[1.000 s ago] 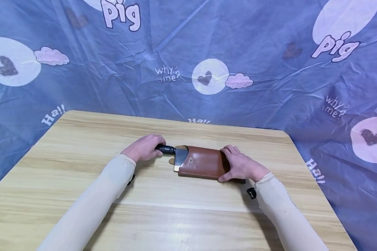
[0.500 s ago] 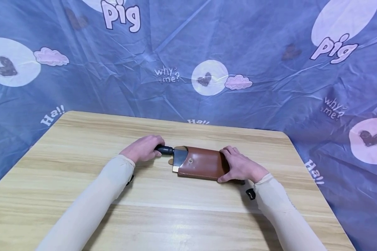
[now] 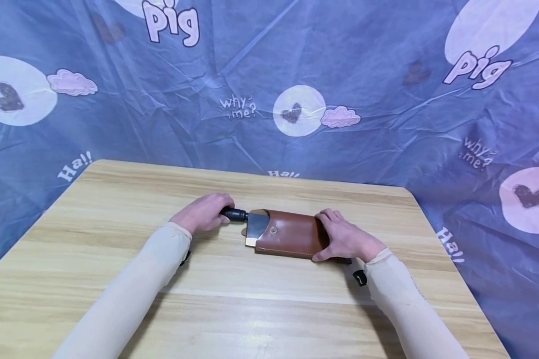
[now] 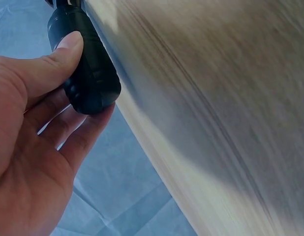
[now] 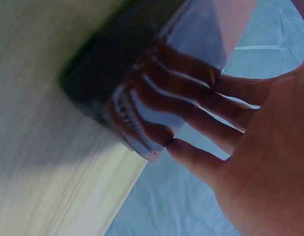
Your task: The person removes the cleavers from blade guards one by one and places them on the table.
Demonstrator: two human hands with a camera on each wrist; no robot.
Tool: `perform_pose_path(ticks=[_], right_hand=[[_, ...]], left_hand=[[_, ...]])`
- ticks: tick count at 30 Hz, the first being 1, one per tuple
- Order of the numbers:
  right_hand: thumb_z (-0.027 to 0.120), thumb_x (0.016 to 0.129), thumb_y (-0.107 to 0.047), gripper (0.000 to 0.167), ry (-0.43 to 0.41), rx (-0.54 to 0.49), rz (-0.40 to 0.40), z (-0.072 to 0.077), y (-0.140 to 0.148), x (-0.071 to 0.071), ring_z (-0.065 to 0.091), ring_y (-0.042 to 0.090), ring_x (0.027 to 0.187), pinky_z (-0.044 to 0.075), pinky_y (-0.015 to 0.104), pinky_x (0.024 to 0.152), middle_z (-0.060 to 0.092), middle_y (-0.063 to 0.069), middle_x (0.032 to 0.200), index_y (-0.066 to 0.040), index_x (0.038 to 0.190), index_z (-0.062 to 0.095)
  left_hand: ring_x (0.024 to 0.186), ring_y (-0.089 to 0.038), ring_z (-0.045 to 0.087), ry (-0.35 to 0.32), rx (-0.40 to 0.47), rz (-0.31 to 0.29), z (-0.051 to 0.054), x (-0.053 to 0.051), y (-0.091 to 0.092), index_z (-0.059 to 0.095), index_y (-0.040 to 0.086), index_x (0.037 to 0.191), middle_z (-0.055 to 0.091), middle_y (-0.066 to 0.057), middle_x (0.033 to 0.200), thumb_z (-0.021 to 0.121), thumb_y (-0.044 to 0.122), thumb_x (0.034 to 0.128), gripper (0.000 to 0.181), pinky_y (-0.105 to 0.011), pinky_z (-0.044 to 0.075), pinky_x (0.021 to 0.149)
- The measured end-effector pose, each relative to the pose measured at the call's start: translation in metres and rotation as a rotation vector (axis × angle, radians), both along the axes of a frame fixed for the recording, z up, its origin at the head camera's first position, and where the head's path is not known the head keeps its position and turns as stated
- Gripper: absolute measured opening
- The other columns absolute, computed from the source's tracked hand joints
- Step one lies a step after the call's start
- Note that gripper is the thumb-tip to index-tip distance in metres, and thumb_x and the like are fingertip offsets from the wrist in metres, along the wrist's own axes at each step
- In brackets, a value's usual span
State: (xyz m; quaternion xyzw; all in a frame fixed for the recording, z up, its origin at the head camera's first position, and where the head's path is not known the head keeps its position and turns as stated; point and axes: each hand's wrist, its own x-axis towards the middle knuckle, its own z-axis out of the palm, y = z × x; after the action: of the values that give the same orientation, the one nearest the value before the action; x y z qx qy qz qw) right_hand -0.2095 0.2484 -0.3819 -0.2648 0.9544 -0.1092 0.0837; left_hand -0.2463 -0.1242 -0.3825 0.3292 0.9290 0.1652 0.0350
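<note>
In the head view a cleaver lies with its dark blade (image 3: 256, 227) mostly inside a brown leather sheath (image 3: 292, 233). Only the heel end of the blade shows at the sheath's left mouth. My left hand (image 3: 204, 212) grips the black handle (image 3: 234, 214); the left wrist view has the thumb on top of that handle (image 4: 88, 73) and the fingers under it. At the sheath's right end, my right hand (image 3: 345, 235) spans its width, thumb on the near edge and fingers on the far edge. The right wrist view shows fingertips touching the glossy sheath (image 5: 157, 93).
The light wooden table (image 3: 251, 309) bears the sheath near its middle. Its far edge meets a blue printed cloth (image 3: 233, 60) hanging behind. A small black strap piece (image 3: 360, 277) shows below the right wrist.
My left hand has shifted slightly left with the handle, and a little more blade shows at the sheath's mouth. My right hand and the sheath stay nearly in place.
</note>
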Motion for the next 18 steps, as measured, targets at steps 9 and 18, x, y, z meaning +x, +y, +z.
perform_pose_path(ticks=[9, 18], right_hand=[[0.089, 0.060, -0.050, 0.108, -0.004, 0.012, -0.007, -0.0007, 0.0001, 0.0004, 0.043, 0.031, 0.120, 0.044, 0.048, 0.097, 0.042, 0.015, 0.134, 0.005, 0.140, 0.041], [0.089, 0.061, -0.050, 0.108, -0.004, 0.008, 0.003, 0.0001, -0.0002, 0.0003, 0.043, 0.031, 0.120, 0.044, 0.048, 0.097, 0.041, 0.015, 0.135, 0.005, 0.141, 0.041]], left_hand=[[0.098, -0.028, 0.062, -0.011, 0.018, 0.006, -0.0020, 0.0020, -0.0017, 0.064, 0.001, 0.112, 0.064, -0.011, 0.108, 0.074, 0.009, 0.0864, 0.029, -0.043, 0.050, 0.093], [0.100, -0.028, 0.061, -0.022, 0.047, -0.001, -0.0027, 0.0026, -0.0053, 0.064, 0.002, 0.113, 0.065, -0.010, 0.108, 0.074, 0.010, 0.0865, 0.030, -0.045, 0.048, 0.094]])
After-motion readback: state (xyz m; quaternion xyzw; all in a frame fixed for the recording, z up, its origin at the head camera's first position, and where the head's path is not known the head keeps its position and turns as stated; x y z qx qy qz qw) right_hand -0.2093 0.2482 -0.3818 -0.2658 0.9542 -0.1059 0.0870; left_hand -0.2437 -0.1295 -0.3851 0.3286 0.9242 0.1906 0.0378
